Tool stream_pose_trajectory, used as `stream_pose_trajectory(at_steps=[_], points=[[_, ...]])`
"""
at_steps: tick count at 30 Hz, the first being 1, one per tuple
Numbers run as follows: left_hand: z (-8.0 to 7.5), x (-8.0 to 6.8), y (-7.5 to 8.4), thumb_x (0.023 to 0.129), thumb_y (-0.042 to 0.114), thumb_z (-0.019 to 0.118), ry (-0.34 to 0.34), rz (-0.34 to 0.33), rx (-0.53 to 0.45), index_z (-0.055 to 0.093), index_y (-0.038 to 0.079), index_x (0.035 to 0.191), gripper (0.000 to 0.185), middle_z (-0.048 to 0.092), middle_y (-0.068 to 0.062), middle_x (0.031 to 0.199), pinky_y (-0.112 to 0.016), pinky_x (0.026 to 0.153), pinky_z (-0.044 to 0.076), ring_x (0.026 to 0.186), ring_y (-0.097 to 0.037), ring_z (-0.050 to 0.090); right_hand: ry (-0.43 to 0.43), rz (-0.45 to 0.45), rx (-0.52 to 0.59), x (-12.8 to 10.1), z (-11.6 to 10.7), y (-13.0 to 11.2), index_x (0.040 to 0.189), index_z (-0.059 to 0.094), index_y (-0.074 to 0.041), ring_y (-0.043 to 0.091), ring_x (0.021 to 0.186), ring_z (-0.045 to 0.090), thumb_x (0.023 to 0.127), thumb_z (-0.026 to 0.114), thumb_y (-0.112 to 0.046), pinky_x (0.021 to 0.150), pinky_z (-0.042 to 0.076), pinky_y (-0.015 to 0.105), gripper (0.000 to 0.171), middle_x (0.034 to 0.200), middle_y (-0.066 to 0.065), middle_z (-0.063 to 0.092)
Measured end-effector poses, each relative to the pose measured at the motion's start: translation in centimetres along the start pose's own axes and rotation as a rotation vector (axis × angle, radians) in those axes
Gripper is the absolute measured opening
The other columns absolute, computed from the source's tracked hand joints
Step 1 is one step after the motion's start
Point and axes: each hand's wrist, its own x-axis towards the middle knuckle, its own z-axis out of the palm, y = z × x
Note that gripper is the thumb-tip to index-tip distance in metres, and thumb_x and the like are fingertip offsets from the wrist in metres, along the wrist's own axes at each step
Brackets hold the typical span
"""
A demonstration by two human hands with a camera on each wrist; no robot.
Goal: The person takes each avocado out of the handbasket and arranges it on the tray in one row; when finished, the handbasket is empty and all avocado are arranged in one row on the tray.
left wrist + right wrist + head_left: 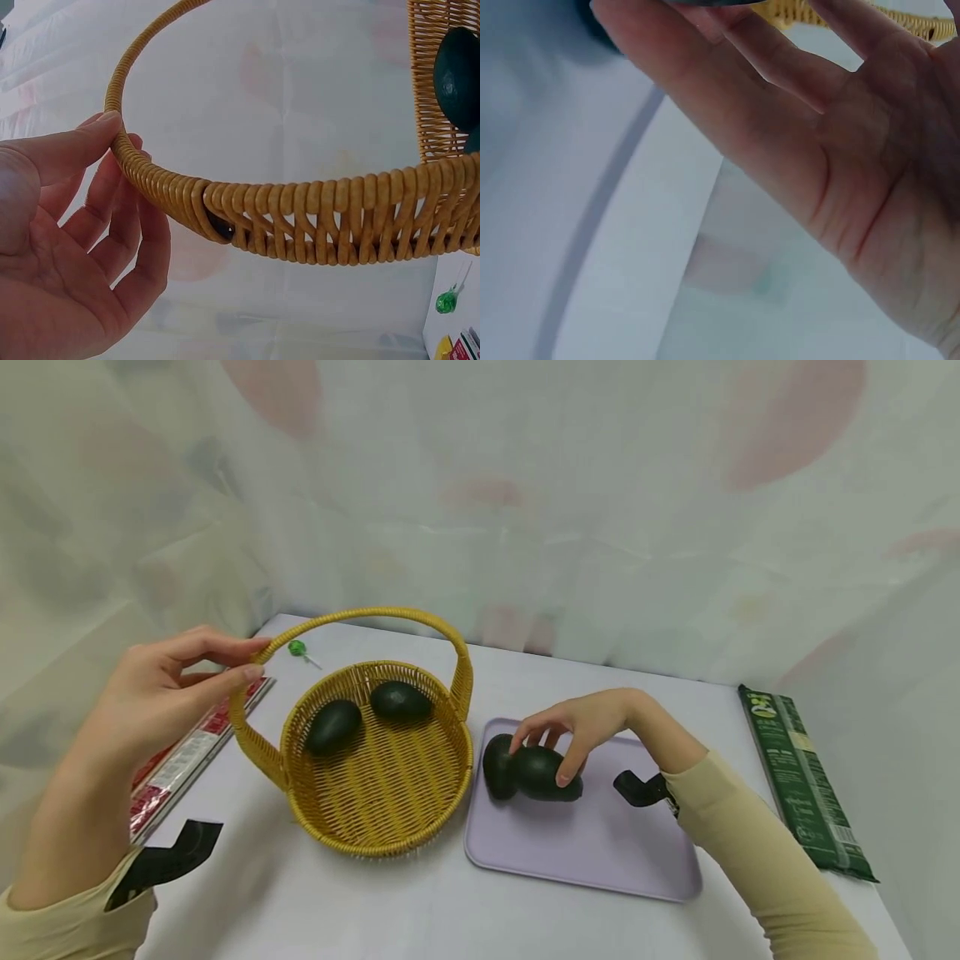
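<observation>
A woven yellow basket [375, 842] with a tall hoop handle [360, 612] stands left of centre and holds two dark green avocados [333, 727] [401, 701]. My left hand [255, 661] pinches the handle's left side lightly between thumb and fingers. The left wrist view shows that hand [124, 135] with the thumb on the handle [300, 217] and one avocado [459, 75] in the basket. To the right lies a lavender tray [585, 847] with two more avocados. My right hand [547, 753] grips the right one [536, 777] from above; the other avocado [497, 766] lies against it.
A long green packet [802, 777] lies near the table's right edge. A red and white packet [187, 752] lies at the left edge. A green lollipop [297, 648] lies behind the basket. A pale patterned curtain closes off the back.
</observation>
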Motion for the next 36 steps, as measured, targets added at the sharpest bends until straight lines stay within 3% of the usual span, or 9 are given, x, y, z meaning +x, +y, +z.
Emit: stream_pose_trajectory(at_steps=[6, 12, 20, 28, 36], points=[[-0.1, -0.1, -0.1, 0.090, 0.010, 0.071, -0.002, -0.021, -0.001, 0.069, 0.003, 0.110, 0.022, 0.068, 0.008, 0.114, -0.020, 0.057, 0.051, 0.080, -0.009, 0.069, 0.092, -0.063, 0.026, -1.2, 1.1, 2.5, 0.135, 0.051, -0.028, 0.027, 0.120, 0.050, 0.082, 0.078, -0.018, 0.084, 0.055, 0.041, 0.060, 0.132, 0.005, 0.049], [-0.1, -0.1, -0.2, 0.089, 0.007, 0.071, 0.005, -0.014, 0.001, 0.069, 0.001, 0.111, 0.023, 0.068, 0.008, 0.113, -0.020, 0.059, 0.053, 0.083, -0.006, 0.068, 0.211, -0.072, 0.151, -1.9, 2.5, 4.7, 0.134, 0.051, -0.025, 0.029, 0.117, 0.053, 0.082, 0.079, -0.017, 0.083, 0.055, 0.044, 0.059, 0.132, 0.008, 0.051], [-0.1, -0.1, -0.3, 0.089, 0.002, 0.070, 0.009, 0.020, -0.006, 0.068, -0.002, 0.111, 0.022, 0.068, 0.007, 0.113, -0.017, 0.063, 0.053, 0.087, -0.003, 0.067, 0.423, -0.034, 0.370, -1.8, 5.2, 7.5, 0.136, 0.050, -0.020, 0.030, 0.103, 0.062, 0.084, 0.077, -0.015, 0.081, 0.056, 0.045, 0.059, 0.131, 0.015, 0.049], [-0.1, 0.0, -0.3, 0.089, 0.002, 0.070, 0.007, 0.007, -0.009, 0.068, -0.001, 0.111, 0.022, 0.068, 0.007, 0.113, -0.018, 0.062, 0.054, 0.086, -0.002, 0.067, 0.614, -0.037, 0.623, -0.6, 7.8, 9.0, 0.140, 0.043, -0.010, 0.028, 0.096, 0.064, 0.085, 0.076, -0.012, 0.082, 0.055, 0.048, 0.065, 0.123, 0.022, 0.049], [-0.1, 0.0, -0.3, 0.089, 0.005, 0.071, 0.004, 0.004, -0.005, 0.068, 0.000, 0.110, 0.021, 0.068, 0.008, 0.113, -0.019, 0.059, 0.053, 0.081, -0.006, 0.069, 0.737, -0.008, 0.652, 0.2, 8.9, 9.6, 0.141, 0.040, -0.005, 0.024, 0.098, 0.065, 0.086, 0.076, -0.016, 0.084, 0.055, 0.043, 0.067, 0.122, 0.020, 0.056]])
